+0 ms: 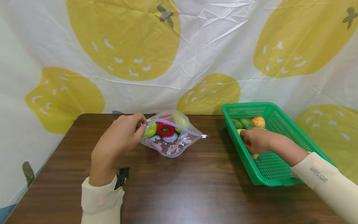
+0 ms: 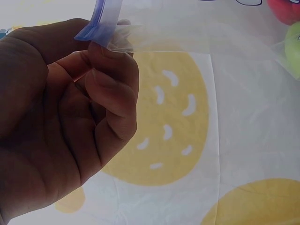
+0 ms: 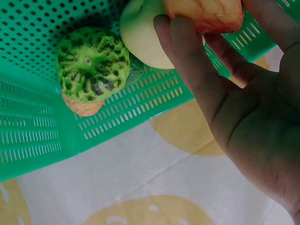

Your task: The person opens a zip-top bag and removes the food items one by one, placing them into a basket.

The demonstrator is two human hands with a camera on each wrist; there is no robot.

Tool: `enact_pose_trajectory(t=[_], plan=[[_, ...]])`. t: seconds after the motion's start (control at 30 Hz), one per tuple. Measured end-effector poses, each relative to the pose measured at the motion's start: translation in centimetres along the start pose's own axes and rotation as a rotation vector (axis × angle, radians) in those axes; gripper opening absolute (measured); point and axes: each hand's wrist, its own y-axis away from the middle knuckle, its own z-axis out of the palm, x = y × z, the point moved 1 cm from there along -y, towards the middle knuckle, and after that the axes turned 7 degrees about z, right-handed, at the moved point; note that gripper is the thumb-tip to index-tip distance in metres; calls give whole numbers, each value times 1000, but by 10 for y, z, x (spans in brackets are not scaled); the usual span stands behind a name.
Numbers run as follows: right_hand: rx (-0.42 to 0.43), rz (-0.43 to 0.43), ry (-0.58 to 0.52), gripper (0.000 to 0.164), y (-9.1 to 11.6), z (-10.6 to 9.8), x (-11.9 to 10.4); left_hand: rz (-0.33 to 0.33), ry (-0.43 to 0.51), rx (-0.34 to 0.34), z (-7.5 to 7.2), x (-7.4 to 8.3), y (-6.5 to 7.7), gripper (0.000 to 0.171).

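Observation:
My left hand (image 1: 120, 135) pinches the left corner of a clear zip bag (image 1: 174, 151) between thumb and fingers. The bag's purple zip strip (image 2: 104, 21) shows at the fingertips in the left wrist view. Inside the bag are a red bell pepper (image 1: 166, 129), a green apple (image 1: 151, 129) and another green fruit partly behind the plastic. My right hand (image 1: 258, 140) reaches into the green basket (image 1: 258, 180). In the right wrist view, its fingers and thumb curl round a red-and-yellow fruit (image 3: 211, 16), partly cut off by the frame. A pale green round fruit (image 3: 145, 35) lies beside it.
A bumpy green fruit (image 3: 92, 63) with dark marks lies in the basket, near an orange ribbed fruit (image 1: 258, 122). The slider (image 1: 204, 136) sits at the bag's right end. Behind the brown table (image 1: 179, 193) hangs a cloth (image 1: 207, 56) with yellow fruit prints.

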Motion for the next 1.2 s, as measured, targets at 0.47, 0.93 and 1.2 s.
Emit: enact_pose_trajectory(t=[0.47,0.93,1.2], plan=[[68,-15,90,24,0,3,-3,-2,-13,8,-3,-1,0,13],[100,-56,159,25,-5,11,1,-16,-1,-13,-2,0,0,14],[117,-70,138,27,-8,10,3,-26,-8,-14,-3,-1,-1,14]])
